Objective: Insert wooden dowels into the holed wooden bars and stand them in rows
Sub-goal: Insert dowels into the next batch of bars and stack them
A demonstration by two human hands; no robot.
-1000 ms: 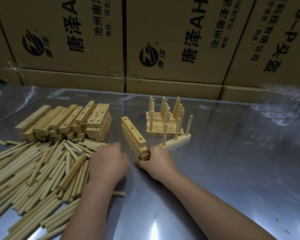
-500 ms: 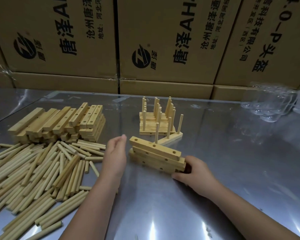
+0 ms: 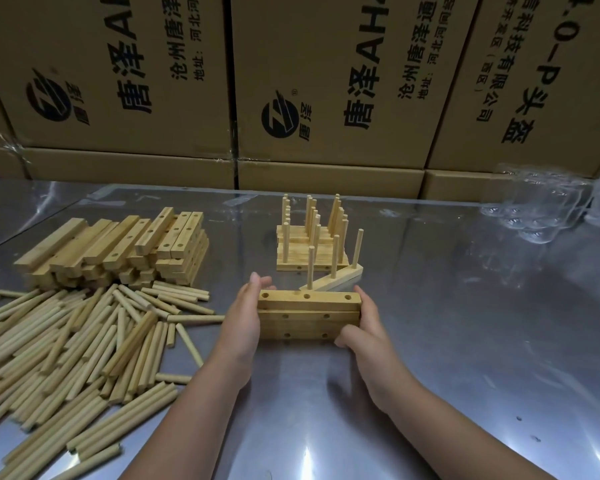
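Nearest me, two bare forearms reach in over the shiny metal worktop point(image 3: 430, 358). Between the hands, square across, sits a small stack of holed bars point(image 3: 309, 317). It rests on the worktop, and the top bar shows three round holes facing up.

The left hand point(image 3: 243, 323) lies flat against the stack's left end. Its fingers are straight and point away, so that grip is spread and only pressing. The right hand point(image 3: 364, 327) cups the right end. Its fingers run up behind the corner and its thumb bends round the lower front edge, so that grip is closed round the stack.

To the left, a wide heap of loose dowels point(image 3: 84, 341) sprawls over the worktop. Its nearest sticks lie just beside the left wrist.

Just behind the stack stands a single bar with three dowels point(image 3: 336, 282) upright in it. It is set at a slant, and its near end is close to the stack's top edge.

Beyond that bar, and touching or nearly touching it, are the finished rows point(image 3: 309, 244). These are several bars packed side by side with their dowels standing up.

Off to the left at about the same depth is a pile of bare holed bars point(image 3: 118, 247). It lies just behind the dowel heap.

At the far right lies some crumpled clear plastic point(image 3: 541, 209). A wall of printed cardboard boxes point(image 3: 326, 81) closes off the back.
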